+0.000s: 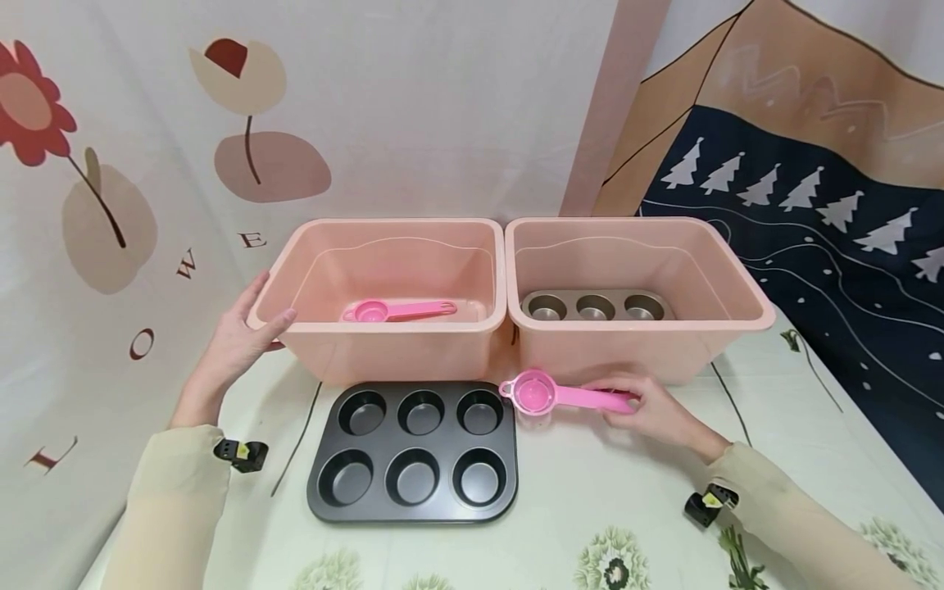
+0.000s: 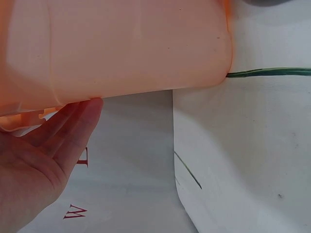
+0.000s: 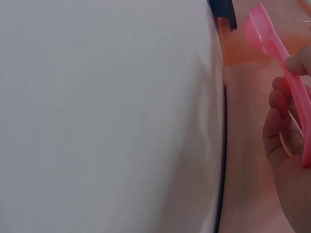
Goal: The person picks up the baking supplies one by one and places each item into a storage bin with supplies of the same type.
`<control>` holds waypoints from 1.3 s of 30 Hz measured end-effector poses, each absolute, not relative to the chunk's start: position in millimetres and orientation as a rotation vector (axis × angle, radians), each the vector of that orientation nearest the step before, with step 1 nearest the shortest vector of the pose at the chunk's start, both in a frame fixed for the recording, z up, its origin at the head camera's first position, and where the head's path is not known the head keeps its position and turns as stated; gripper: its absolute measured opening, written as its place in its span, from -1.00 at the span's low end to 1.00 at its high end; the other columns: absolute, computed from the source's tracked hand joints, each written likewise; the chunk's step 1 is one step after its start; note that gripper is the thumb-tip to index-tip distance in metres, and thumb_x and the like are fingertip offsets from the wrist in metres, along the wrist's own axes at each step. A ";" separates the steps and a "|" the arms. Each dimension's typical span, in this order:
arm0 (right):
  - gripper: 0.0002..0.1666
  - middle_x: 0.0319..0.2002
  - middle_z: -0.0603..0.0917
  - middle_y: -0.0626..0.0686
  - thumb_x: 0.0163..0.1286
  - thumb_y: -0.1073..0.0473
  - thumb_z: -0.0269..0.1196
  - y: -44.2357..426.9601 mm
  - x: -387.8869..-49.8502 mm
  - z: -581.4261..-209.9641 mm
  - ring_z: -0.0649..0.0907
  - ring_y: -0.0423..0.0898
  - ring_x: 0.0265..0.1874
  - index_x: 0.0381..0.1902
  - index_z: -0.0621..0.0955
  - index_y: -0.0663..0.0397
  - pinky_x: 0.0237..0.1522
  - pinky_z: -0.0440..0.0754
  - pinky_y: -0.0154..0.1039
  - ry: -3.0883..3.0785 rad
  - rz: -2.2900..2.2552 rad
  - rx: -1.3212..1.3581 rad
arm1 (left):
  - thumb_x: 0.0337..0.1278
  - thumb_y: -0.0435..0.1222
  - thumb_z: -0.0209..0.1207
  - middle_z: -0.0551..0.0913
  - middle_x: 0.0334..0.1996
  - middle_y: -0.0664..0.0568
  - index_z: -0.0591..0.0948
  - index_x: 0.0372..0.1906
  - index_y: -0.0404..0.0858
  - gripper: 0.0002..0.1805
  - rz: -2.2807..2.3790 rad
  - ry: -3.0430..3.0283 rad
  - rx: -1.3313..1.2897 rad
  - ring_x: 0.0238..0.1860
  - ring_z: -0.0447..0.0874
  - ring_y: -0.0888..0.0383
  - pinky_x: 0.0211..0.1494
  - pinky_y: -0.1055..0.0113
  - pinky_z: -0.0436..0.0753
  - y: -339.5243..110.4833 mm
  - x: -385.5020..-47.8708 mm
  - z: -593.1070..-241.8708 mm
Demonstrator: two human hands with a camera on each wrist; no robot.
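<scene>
My right hand (image 1: 649, 410) holds a pink scoop (image 1: 534, 392) by its handle, its round bowl pointing left beside the dark muffin tin's top right corner. In the right wrist view, the fingers and thumb of the hand (image 3: 291, 131) are round the pink handle (image 3: 297, 94). My left hand (image 1: 239, 340) rests against the left end of the left pink bin (image 1: 391, 348), thumb over the rim; in the left wrist view the hand's (image 2: 53, 155) fingers lie along the bin's side (image 2: 136, 48). A second pink scoop (image 1: 420, 309) lies inside that bin.
The right pink bin (image 1: 605, 348) stands beside the left one and holds a small metal muffin tin (image 1: 619, 297). A dark six-cup muffin tin (image 1: 413, 508) lies on the table in front of the left bin. A printed cloth (image 1: 457, 106) hangs behind.
</scene>
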State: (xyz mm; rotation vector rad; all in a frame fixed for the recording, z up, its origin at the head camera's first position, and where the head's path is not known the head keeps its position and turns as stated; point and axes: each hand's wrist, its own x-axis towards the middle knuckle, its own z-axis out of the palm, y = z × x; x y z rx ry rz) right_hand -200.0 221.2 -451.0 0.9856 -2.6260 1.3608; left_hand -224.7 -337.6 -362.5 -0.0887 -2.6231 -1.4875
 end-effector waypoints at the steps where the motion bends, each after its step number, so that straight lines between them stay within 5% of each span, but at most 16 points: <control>1: -0.44 -0.13 0.72 0.04 -0.05 0.58 0.39 220.2 -199.9 -450.6 0.55 -0.23 -0.24 -0.01 0.67 0.22 -0.18 0.45 -0.36 -2.632 1.354 0.980 | 0.32 -0.16 0.14 0.24 0.31 -0.42 -0.14 0.56 -0.10 -0.10 -1.490 -2.621 -0.089 -0.15 0.44 0.44 -0.29 0.46 0.66 -337.6 -224.5 -362.5; 6: -0.46 -0.13 0.72 0.09 -0.05 0.59 0.38 215.7 -198.9 -448.4 0.57 -0.23 -0.21 -0.03 0.66 0.29 -0.15 0.46 -0.34 -2.630 1.342 0.984 | 0.32 -0.16 0.14 0.23 0.30 -0.45 -0.14 0.56 -0.11 -0.10 -1.496 -2.613 -0.108 -0.14 0.44 0.44 -0.30 0.46 0.66 -336.8 -223.1 -362.0; 14: -0.49 -0.10 0.71 -0.05 0.04 0.46 0.42 211.4 -199.5 -446.0 0.59 -0.20 -0.15 0.01 0.68 0.12 -0.09 0.48 -0.33 -2.581 1.380 1.031 | 0.31 -0.12 0.15 0.24 0.31 -0.42 -0.14 0.56 -0.10 -0.09 -1.478 -2.626 -0.091 -0.12 0.43 0.39 -0.29 0.47 0.65 -334.2 -223.2 -360.5; 23: -0.47 -0.10 0.71 0.02 0.01 0.53 0.39 206.1 -203.9 -451.5 0.62 -0.17 -0.21 0.01 0.66 0.22 -0.17 0.55 -0.31 -2.488 1.426 1.136 | 0.32 -0.20 0.14 0.23 0.29 -0.44 -0.12 0.56 -0.12 -0.12 -1.527 -2.579 -0.120 -0.18 0.47 0.47 -0.31 0.50 0.65 -334.6 -224.8 -362.1; 39: -0.49 -0.10 0.70 0.05 0.01 0.51 0.40 193.4 -198.8 -444.2 0.60 -0.16 -0.11 0.00 0.66 0.23 -0.04 0.52 -0.31 -2.492 1.440 1.136 | 0.32 -0.22 0.13 0.23 0.29 -0.44 -0.12 0.56 -0.14 -0.12 -1.540 -2.574 -0.117 -0.18 0.47 0.47 -0.29 0.49 0.65 -335.0 -222.4 -361.5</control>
